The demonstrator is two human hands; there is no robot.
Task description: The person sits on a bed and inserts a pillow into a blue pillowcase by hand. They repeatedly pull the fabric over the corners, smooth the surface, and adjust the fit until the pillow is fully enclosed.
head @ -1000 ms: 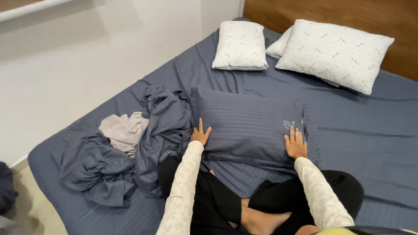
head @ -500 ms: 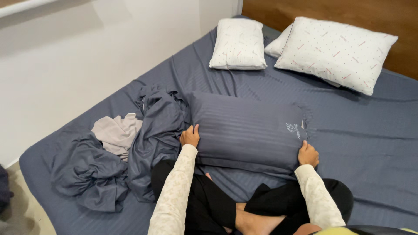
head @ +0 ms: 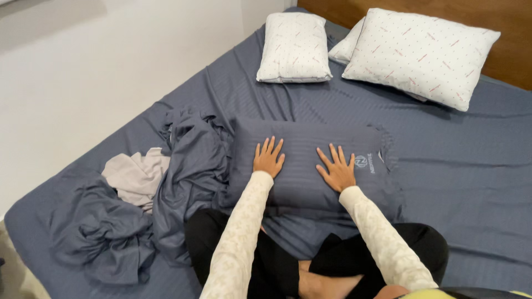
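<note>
Cream, lace-patterned sleeves reach out from a person sitting cross-legged on the bed, black trousers folded beneath the forearms. Both palms lie flat on a slate-blue striped pillow [head: 310,166] that rests directly under the fingers, just beyond the knees. The left hand [head: 269,159] presses the pillow's left-of-centre part, fingers spread and pointing away from the body; the right hand [head: 336,170] does the same a little to the right, fingers fanned wide, nothing gripped in either. The two hands sit close together, near the pillow's middle, and neither is clearly nearer its centre than the other.

The pillow's long axis runs crosswise to the fingers, left to right, so its short ends lie well outward of each hand. A small pale emblem on the case sits just right of the right fingertips.

Left of the left fingers, touching the pillow's left end, a crumpled dark blue sheet [head: 188,177] trails toward the bed's near corner, and a pale grey-beige cloth [head: 136,177] lies bunched in it further left. Underneath everything stretches the matching blue fitted sheet [head: 471,166].

Well beyond the fingertips, near the wooden headboard [head: 515,50], lie bare white pillows with small red marks: a smaller one [head: 293,47] ahead of the left hand, a larger one [head: 421,55] ahead and right, overlapping a third that barely shows.
</note>
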